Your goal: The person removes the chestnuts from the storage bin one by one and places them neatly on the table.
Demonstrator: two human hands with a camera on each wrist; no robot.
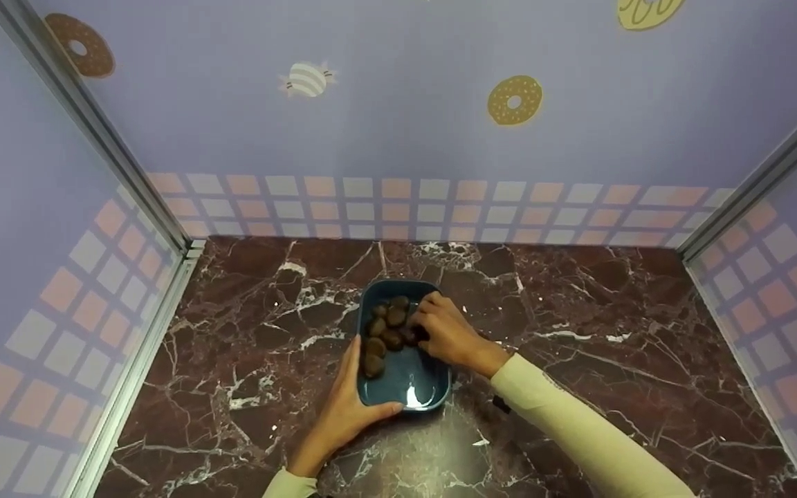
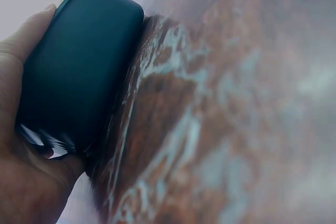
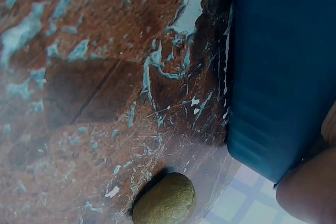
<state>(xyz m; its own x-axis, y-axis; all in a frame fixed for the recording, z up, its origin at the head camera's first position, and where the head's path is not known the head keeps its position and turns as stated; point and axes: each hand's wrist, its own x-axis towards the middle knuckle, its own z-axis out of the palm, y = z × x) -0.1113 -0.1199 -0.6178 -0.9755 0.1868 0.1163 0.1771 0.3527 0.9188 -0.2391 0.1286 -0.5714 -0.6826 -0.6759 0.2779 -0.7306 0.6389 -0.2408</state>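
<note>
A dark red marble counter (image 1: 578,360) with white veins carries a blue dish (image 1: 412,387) near its middle, and in the right wrist view a brown oval thing (image 3: 165,199) lies on it beside the dish.

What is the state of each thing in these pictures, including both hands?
Blue dish: upright on the marble counter, open, partly filled.
Brown round pieces: lying in the dish, along its left and far part.
Left hand: holds the dish at its near left edge.
Right hand: fingers curled over the pieces inside the dish; whether it pinches one is hidden.
</note>
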